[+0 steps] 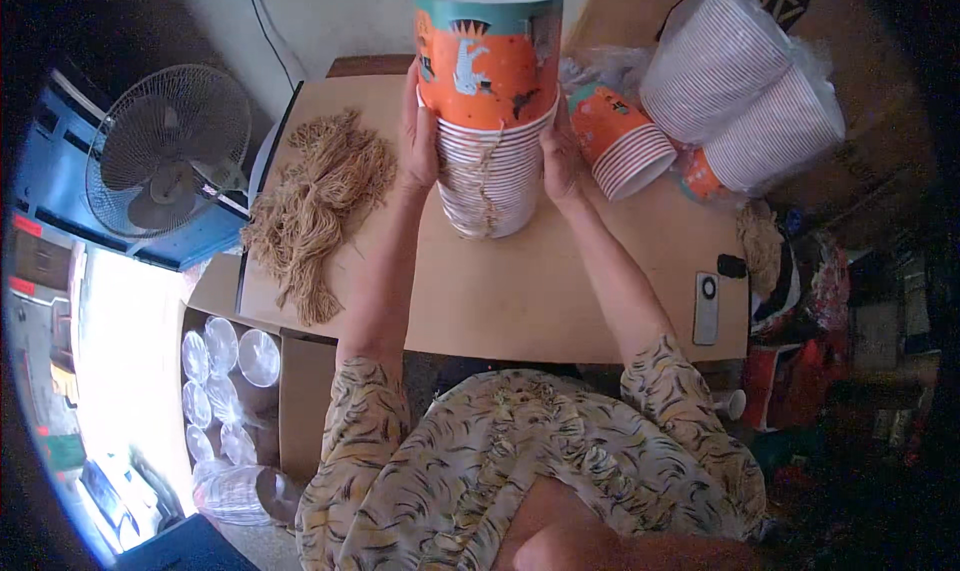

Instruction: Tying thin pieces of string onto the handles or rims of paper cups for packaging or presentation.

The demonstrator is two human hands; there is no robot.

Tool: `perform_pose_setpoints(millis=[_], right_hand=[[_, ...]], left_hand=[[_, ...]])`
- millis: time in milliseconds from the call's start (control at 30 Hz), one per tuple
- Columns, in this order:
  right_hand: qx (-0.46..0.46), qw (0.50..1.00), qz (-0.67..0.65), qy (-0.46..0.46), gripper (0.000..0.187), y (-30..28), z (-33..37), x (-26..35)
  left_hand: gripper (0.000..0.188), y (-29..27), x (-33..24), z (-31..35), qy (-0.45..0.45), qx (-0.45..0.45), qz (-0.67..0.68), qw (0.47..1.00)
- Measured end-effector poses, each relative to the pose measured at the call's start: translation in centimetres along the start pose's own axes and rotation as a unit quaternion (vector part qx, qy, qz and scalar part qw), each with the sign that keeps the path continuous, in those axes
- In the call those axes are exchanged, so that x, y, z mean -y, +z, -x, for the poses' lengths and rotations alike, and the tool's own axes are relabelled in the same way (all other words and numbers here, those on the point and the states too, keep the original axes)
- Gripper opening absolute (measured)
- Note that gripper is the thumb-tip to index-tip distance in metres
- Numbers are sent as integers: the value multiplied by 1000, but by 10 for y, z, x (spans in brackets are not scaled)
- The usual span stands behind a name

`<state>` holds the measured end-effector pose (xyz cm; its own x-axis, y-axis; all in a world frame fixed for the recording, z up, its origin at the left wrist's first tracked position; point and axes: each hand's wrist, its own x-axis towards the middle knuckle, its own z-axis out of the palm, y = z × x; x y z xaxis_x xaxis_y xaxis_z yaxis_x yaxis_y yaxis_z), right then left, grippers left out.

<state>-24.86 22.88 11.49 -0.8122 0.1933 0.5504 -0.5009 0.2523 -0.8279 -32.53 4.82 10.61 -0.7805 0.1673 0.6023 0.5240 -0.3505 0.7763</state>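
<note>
An upside-down stack of nested paper buckets (490,71) stands upright at the middle of the table, its top one orange with a teal band and printed figures. Below it, many white rims are packed closely. A strand of tan twine (487,183) hangs down the front of these rims. My left hand (420,141) presses the stack's left side and my right hand (562,161) its right side, just about where the orange wall meets the rims. Both hold it between them. Left of my left forearm lies a loose heap of tan twine (320,196).
A short stack of orange buckets (620,143) lies tipped at the right, beside tall bagged stacks of white-rimmed buckets (715,66). A phone (706,308) rests near the table's (480,311) right edge. Left are a fan (170,151) and a box with wrapped clear plastic stacks (222,346).
</note>
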Motion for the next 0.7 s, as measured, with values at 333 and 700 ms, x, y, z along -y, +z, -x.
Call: perform_pose_setpoints(millis=[333,700], right_hand=[[14,999,-34,-31,111,-31,28,-7],[89,993,-79,-1,107,-40,6,58]], left_hand=[[67,4,-15,44,4,64,25,998],[86,0,-42,22,-29,123,-9,992]])
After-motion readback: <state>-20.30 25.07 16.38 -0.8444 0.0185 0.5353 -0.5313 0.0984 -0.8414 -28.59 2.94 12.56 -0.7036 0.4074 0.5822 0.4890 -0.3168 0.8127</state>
